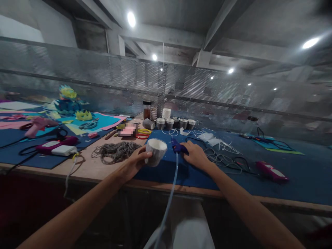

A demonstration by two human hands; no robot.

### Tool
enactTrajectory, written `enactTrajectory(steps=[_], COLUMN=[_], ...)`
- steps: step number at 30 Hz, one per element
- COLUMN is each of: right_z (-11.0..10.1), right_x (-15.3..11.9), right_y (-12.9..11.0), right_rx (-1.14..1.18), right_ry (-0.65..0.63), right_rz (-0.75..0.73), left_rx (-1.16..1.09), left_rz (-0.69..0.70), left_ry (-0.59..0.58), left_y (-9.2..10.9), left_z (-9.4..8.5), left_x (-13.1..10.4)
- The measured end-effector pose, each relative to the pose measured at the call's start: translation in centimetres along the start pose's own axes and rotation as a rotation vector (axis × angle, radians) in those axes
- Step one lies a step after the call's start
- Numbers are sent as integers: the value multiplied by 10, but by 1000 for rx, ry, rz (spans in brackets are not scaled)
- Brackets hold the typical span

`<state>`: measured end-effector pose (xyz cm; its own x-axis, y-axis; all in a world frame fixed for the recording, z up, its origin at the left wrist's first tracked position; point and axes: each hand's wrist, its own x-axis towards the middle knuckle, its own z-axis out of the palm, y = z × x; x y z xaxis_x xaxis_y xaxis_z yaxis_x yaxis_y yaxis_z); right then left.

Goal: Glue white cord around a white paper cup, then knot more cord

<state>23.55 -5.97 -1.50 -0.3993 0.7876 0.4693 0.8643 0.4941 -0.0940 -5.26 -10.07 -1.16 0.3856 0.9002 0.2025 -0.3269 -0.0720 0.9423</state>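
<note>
My left hand (138, 159) is closed on a small paper cup (156, 152), whose outside looks grey and white. The cup is held tilted a little above the table's front, its opening facing up. To its right, my right hand (195, 154) is wrapped around a blue glue gun (178, 147) with its nozzle pointing away from me. A long translucent glue stick (173, 186) runs from the back of the gun down past the table edge. Left of the cup lies a tangled heap of grey cord (115, 151).
Several similar cups (169, 123) line up at the back near a mesh partition (116, 81) and a dark-lidded jar (146, 110). Red-handled scissors (144, 134) lie left. A pink glue gun (38, 127) and purple devices (271, 171) rest on the table, with loose cables (228, 162) at right.
</note>
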Motion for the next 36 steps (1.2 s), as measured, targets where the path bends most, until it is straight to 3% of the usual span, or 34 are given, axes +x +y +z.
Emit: enactTrajectory(steps=[8, 16, 22, 27, 32, 36], right_z=[-13, -26, -26, -25, -33, -34], right_x=[10, 8, 8, 13, 23, 25], right_y=[5, -8, -19, -22, -28, -33], right_rx=[855, 1199, 1237, 1184, 1146, 1116], right_ry=[114, 45, -3, -7, -54, -87], right_rz=[319, 282, 232, 245, 196, 109], left_rx=[-26, -234, -308, -73, 221, 245], left_rz=[-25, -97, -150, -71, 105, 150], left_ry=[-4, -3, 24, 26, 137, 127], left_y=[0, 1, -2, -9, -14, -12], left_z=[0, 0, 2, 4, 5, 8], left_x=[1, 2, -1, 0, 0, -5])
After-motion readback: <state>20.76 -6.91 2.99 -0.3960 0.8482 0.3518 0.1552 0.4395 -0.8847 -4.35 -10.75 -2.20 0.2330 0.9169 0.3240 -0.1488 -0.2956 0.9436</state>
